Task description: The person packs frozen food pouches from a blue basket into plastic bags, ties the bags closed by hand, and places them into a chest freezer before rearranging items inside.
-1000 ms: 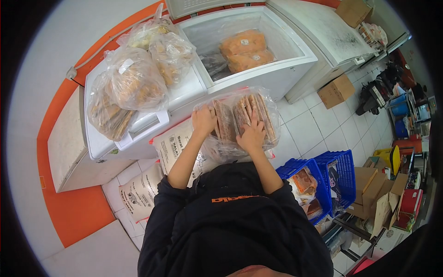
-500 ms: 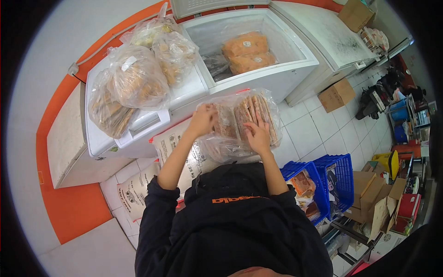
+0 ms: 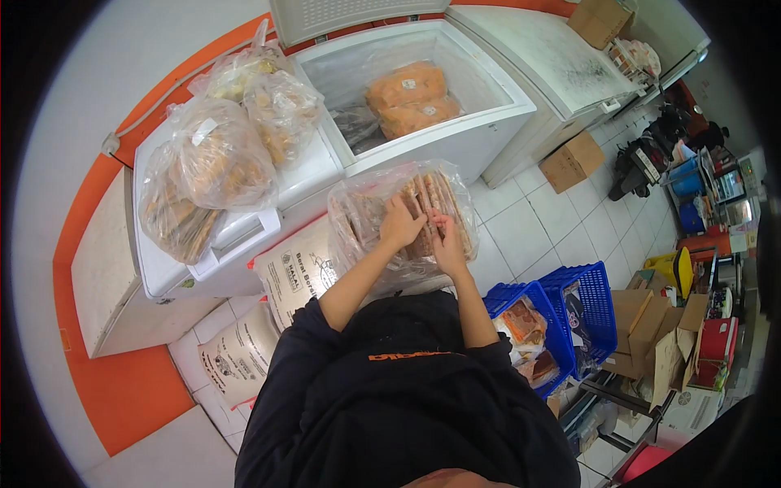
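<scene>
A large clear plastic bag (image 3: 346, 224) lies open in front of me, with flat brownish packs (image 3: 446, 195) standing on edge inside it. My left hand (image 3: 400, 224) reaches into the middle of the bag, its fingers curled at the packs and its thumb pointing right. Close beside it, my right hand (image 3: 447, 248) pinches the near edge of one pack. The fingertips of both hands almost meet and are partly hidden among the packs. What the packs contain cannot be made out.
Behind the bag stands an open chest freezer (image 3: 521, 106) holding orange packs (image 3: 407, 88). Filled plastic bags (image 3: 224, 154) rest on the white lid at left. Printed sacks (image 3: 293, 272) lie below. Blue crates (image 3: 598, 309) and cardboard boxes (image 3: 634, 321) stand at right.
My left hand has moved right, from the bag's left side to the packs beside my right hand. My right hand's fingers have drawn together on a pack edge. The view has shifted slightly.
</scene>
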Available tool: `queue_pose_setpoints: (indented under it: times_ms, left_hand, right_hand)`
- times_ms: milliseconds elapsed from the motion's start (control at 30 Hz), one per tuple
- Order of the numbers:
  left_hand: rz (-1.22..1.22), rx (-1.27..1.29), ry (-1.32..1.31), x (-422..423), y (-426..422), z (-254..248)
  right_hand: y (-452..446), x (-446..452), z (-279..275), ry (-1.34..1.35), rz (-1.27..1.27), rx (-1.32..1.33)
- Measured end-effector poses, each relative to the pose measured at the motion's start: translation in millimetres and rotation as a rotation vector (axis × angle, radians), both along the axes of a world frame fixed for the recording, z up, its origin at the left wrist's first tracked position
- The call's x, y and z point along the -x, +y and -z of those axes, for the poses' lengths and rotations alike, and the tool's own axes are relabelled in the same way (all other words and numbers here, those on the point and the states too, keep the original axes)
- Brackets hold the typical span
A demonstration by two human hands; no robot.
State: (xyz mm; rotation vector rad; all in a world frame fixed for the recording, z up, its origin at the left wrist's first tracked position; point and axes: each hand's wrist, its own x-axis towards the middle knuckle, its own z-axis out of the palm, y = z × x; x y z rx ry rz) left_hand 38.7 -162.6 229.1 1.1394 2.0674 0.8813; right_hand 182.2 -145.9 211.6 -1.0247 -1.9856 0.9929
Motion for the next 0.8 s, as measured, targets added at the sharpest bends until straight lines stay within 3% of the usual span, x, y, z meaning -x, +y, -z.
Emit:
queue_pose_setpoints:
  times_ms: [33, 100, 133, 200, 333, 400, 533, 633, 700, 733, 767, 800]
  left_hand:
    - [0.007, 0.0, 0.003, 2.0, -3.3, -9.0]
    - [-0.003, -0.171, 0.391, 5.5, -18.9, -32.7]
    - [0.006, -0.17, 0.392, 12.9, -27.1, -29.1]
    - [0.119, -0.149, 0.987, 28.0, -39.8, -18.2]
    - [0.264, -0.221, 0.972, 25.3, -39.3, -20.6]
    - [0.535, -0.461, 0.876, 14.6, -28.8, -22.8]
    - [0.598, -0.434, 0.918, 13.0, -20.3, -24.1]
    - [0.683, -0.319, 0.812, 22.8, -24.6, -45.0]
    - [0.715, 0.178, 0.918, 29.8, -21.5, -47.0]
    - [0.721, 0.274, 0.948, 31.1, -19.7, -42.1]
    - [0.714, 0.276, 0.947, 30.5, -18.0, -37.2]
    - [0.668, 0.049, 0.901, 28.5, -15.3, -32.1]
  right_hand:
    - [0.4, 0.6, -3.1, 0.003, 0.007, 0.0]
    - [0.1, -0.4, -3.8, 0.031, 0.037, 0.05]
    - [0.7, -1.1, -3.3, 0.033, 0.045, 0.053]
    - [3.4, -2.0, -2.3, 0.037, 0.024, 0.07]
    - [5.5, 4.2, 5.7, 0.143, -0.01, 0.148]
    - [6.7, 4.2, 10.0, 0.144, 0.057, 0.239]
    - [8.9, 1.1, 3.2, 0.239, 0.065, 0.264]
    - [10.3, -4.0, 3.9, 0.27, 0.045, 0.289]
    - [9.2, -2.8, 3.6, 0.212, 0.031, 0.266]
    - [9.2, -2.1, 5.1, 0.204, 0.041, 0.271]
    - [10.3, -1.0, 7.2, 0.204, 0.034, 0.27]
    - [11.1, 1.0, 8.8, 0.267, 0.035, 0.3]
